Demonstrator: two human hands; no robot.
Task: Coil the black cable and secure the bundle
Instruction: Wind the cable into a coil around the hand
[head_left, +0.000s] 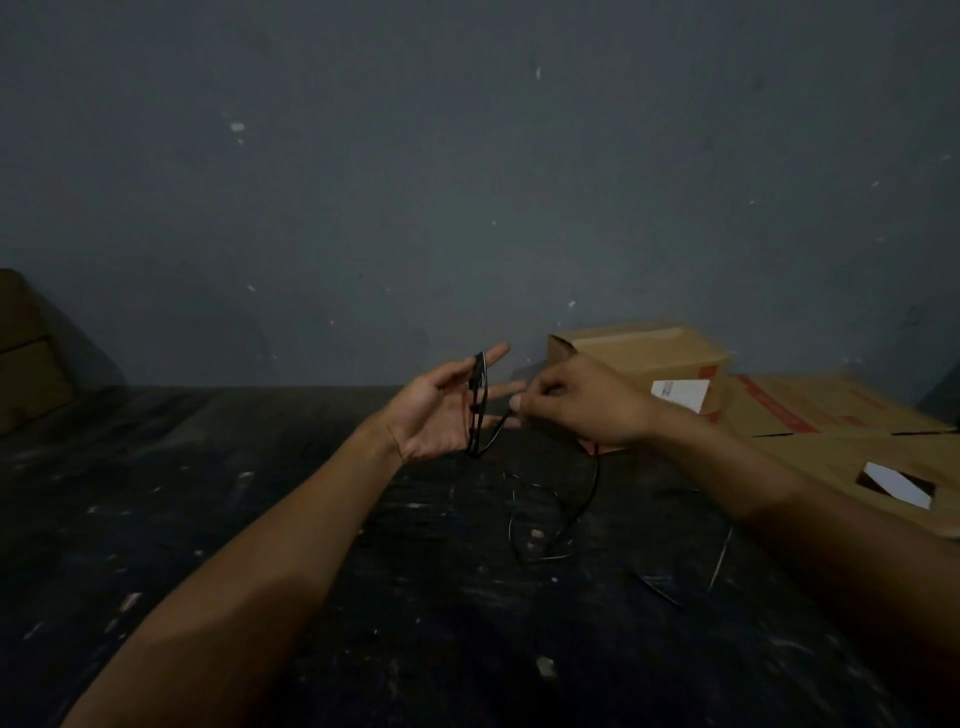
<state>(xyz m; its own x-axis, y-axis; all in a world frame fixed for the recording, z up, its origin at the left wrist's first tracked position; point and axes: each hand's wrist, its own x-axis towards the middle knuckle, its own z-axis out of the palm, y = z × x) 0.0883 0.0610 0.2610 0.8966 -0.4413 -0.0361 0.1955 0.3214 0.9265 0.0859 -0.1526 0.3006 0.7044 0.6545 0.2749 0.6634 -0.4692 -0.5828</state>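
A thin black cable (478, 405) is looped in a few turns around the straight fingers of my left hand (441, 410), which is held palm up above the dark floor. My right hand (576, 402) is just to the right of it, fingers curled, pinching the cable where it leaves the loops. From under the right hand the loose length of cable (582, 504) hangs down and lies in slack curves on the floor. Its far end is hard to make out in the dim light.
A dark, scuffed floor (260, 519) meets a grey wall (467, 182). Cardboard boxes (644, 353) stand at the back right, with flattened cardboard (841, 431) beside them. Another box (23, 348) sits at the far left edge.
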